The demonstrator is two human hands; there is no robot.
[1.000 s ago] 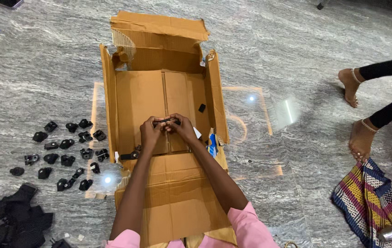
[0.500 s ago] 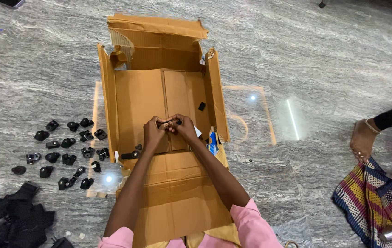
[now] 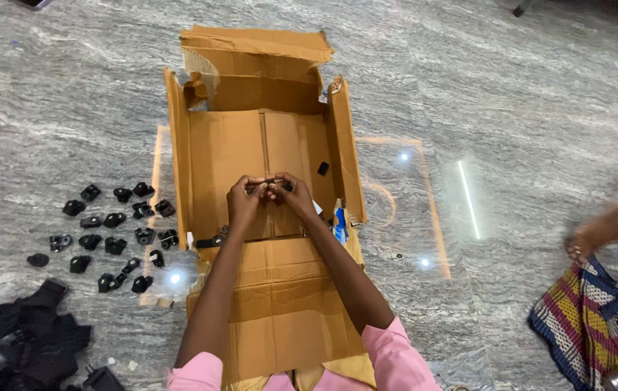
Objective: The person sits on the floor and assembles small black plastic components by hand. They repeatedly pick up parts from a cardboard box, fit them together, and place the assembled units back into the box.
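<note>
Over an opened-out cardboard box (image 3: pixel 229 152) on the floor, my left hand (image 3: pixel 244 201) and my right hand (image 3: pixel 291 197) meet at the fingertips. Together they pinch a small black part (image 3: pixel 269 184), which is thin and mostly hidden by my fingers. Another small black piece (image 3: pixel 322 168) lies loose on the cardboard just right of my hands. My arms reach forward from pink sleeves (image 3: pixel 396 358).
Several small black plastic parts (image 3: pixel 110 232) lie in rows on the marble floor left of the box. A heap of black straps (image 3: pixel 23 344) sits at the bottom left. At the right, another person's foot (image 3: pixel 602 230) is blurred above a striped multicoloured cloth (image 3: pixel 587 329).
My hands stay together on the small part with little movement. The other person's feet at the right have shifted down and outward; one foot remains in view, blurred.
</note>
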